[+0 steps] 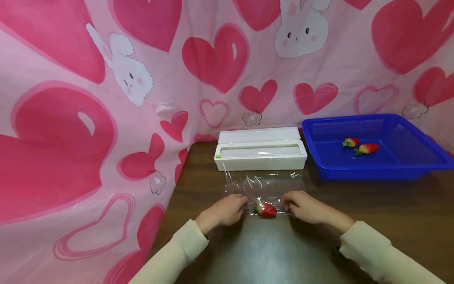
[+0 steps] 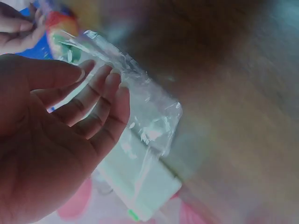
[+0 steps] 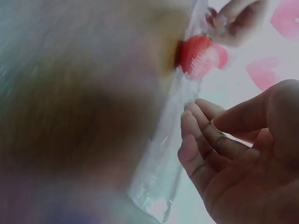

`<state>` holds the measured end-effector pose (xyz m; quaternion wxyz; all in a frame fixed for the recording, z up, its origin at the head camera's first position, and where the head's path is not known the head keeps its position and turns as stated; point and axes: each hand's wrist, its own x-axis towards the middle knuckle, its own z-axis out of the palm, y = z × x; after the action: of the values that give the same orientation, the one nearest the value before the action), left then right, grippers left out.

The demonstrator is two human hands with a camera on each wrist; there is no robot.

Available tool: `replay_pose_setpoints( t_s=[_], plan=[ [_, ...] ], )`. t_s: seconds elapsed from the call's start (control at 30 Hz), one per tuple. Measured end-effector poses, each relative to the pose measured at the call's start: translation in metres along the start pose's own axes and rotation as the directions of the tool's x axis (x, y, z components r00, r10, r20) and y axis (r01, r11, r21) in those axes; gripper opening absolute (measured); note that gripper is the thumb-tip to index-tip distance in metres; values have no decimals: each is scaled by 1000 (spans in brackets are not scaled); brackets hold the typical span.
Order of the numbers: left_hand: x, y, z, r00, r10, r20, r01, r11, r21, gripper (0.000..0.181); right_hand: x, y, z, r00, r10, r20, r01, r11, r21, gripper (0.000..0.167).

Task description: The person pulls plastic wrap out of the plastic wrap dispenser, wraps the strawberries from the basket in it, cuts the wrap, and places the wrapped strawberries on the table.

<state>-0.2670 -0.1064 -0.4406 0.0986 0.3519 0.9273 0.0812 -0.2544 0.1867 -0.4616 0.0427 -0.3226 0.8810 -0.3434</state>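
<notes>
A strawberry (image 1: 266,209) lies at the near edge of a clear plastic film (image 1: 264,187) that stretches from the white box (image 1: 260,159). Left of the berry, my left hand (image 1: 228,209) pinches the film between thumb and fingertips; in the left wrist view the film (image 2: 152,109) runs beside the fingers. On the berry's other side my right hand (image 1: 305,206) pinches the film, thumb against the bent fingers. The right wrist view shows the strawberry (image 3: 198,56) beyond the right hand (image 3: 243,149), partly under shiny film.
A blue basket (image 1: 365,173) stands at the back right with two strawberries (image 1: 369,148) in it. The white box's lid (image 1: 259,135) is raised at the back. A pink curtain (image 1: 142,118) with hearts and rabbits borders the brown table (image 1: 262,252) at the back and left.
</notes>
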Motion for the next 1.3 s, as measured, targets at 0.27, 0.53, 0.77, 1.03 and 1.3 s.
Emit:
replay_pose_setpoints(
  t_s=[0.27, 0.53, 0.77, 1.03, 1.3],
  plan=[
    [10, -4, 6, 999, -40, 30, 42, 998, -52, 10, 7, 6, 6, 995, 100, 32, -100, 995, 18, 23],
    [-9, -21, 11, 998, -67, 3, 67, 996, -62, 9, -11, 13, -2, 984, 175, -26, -176, 983, -54, 17],
    [-31, -36, 7, 998, -69, -3, 68, 994, -90, 8, -26, 18, -18, 981, 191, -16, -192, 974, -121, 8],
    [-43, -33, -4, 995, -91, -34, 89, 995, -42, 14, -36, 8, -29, 980, 201, -1, -194, 943, -270, 4],
    [-23, -9, 1, 999, -32, -18, 34, 990, 134, 37, -23, -5, -9, 996, -34, 79, 65, 901, -428, 29]
  ],
)
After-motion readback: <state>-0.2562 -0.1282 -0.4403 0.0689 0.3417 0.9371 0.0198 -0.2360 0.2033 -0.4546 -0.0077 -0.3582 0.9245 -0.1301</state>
